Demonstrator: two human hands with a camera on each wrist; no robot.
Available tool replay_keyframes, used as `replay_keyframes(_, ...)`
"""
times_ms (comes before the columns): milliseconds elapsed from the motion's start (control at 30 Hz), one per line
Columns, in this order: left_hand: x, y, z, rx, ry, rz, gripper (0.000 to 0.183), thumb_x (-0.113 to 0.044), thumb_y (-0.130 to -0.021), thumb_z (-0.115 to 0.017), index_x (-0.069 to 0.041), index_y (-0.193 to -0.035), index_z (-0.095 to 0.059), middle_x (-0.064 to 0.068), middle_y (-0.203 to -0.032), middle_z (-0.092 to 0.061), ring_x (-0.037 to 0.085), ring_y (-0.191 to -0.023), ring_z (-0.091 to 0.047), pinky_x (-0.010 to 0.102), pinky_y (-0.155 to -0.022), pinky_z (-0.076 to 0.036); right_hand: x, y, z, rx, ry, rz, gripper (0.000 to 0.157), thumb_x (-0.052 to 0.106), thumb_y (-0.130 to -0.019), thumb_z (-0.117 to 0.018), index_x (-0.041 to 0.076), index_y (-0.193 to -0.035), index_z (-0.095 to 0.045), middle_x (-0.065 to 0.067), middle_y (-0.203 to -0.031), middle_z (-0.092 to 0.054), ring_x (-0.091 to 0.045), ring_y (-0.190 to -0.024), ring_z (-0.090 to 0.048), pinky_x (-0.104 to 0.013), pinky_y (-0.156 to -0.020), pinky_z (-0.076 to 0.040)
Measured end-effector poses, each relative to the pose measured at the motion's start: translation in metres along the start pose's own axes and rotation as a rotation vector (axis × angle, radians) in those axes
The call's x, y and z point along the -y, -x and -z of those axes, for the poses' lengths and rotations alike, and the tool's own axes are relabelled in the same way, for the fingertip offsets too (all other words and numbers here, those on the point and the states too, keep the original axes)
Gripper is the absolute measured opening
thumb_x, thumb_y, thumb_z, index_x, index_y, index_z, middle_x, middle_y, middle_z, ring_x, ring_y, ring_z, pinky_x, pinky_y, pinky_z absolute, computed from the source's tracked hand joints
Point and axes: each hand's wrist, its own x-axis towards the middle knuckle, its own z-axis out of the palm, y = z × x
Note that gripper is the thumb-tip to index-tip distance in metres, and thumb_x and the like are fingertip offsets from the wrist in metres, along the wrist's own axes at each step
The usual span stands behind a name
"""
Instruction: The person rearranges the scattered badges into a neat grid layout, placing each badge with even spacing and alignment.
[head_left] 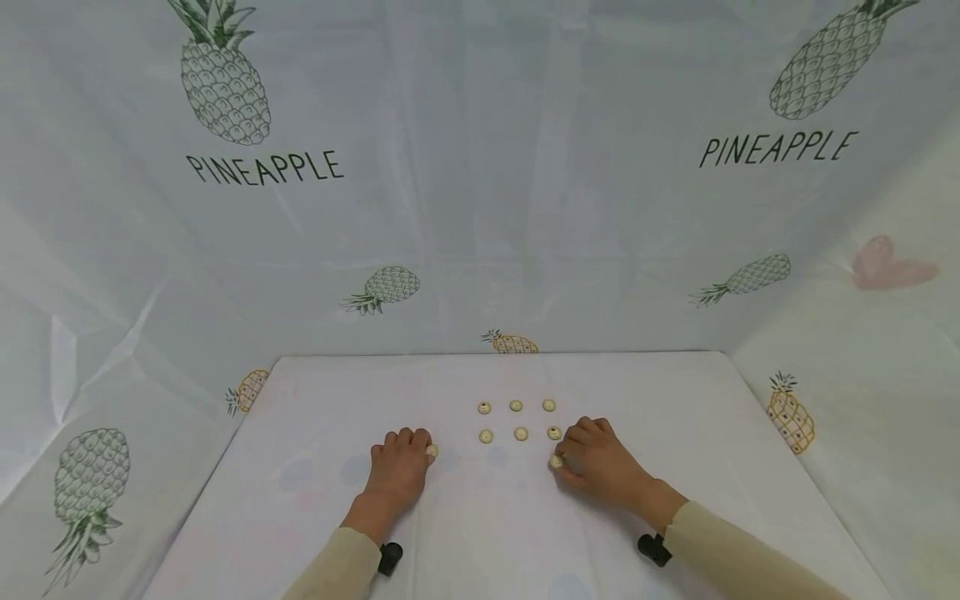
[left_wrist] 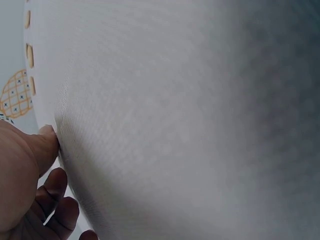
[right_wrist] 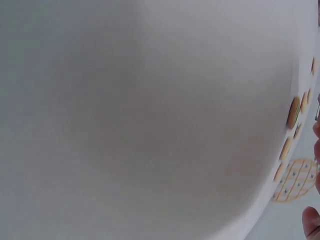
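Small round pale disc pieces with marked faces lie on the white-covered table. In the head view, my left hand (head_left: 399,465) bends its fingers at one disc piece (head_left: 432,450) and pinches it; its thumb is hidden there. The left wrist view shows the thumb (left_wrist: 44,142) low at the table surface, with other fingers curled below. My right hand (head_left: 603,462) is over another disc piece (head_left: 556,461), index and thumb close around it from above. In the right wrist view this disc (right_wrist: 293,112) lies flat, apart from the fingers (right_wrist: 317,150) at the frame's edge.
Several more disc pieces form two rows of three, with a near-row disc (head_left: 521,434) and a far-row disc (head_left: 516,406) in the middle. The table (head_left: 337,533) meets pineapple-printed curtains (head_left: 480,208) at its back and sides.
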Motion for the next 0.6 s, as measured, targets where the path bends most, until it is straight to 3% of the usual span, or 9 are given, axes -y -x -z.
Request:
replay_keyframes(267,0.002,0.000,-0.003,-0.014,0.000,-0.002,0.022,-0.024,-0.100,-0.073,-0.011,-0.113,-0.061,0.005,-0.095,-0.055,0.023,-0.087,-0.046,0.046,-0.078,-0.041,0.017,-0.017,-0.009,0.032,0.019,0.039,0.014,0.028,-0.087,-0.084,0.019,-0.093,-0.076,0.006,-0.093,-0.065,-0.015,-0.092,-0.051,-0.041,-0.087,-0.043)
replay_keyframes(600,0.001,0.001,0.001,-0.023,-0.006,-0.010,0.023,-0.024,-0.099,-0.075,-0.010,-0.112,-0.061,0.005,-0.094,-0.056,0.023,-0.086,-0.047,0.045,-0.076,-0.041,0.032,-0.031,-0.018,0.115,0.009,-0.005,0.010,0.028,-0.091,-0.080,0.019,-0.093,-0.077,0.007,-0.091,-0.064,-0.015,-0.092,-0.050,-0.040,-0.087,-0.041)
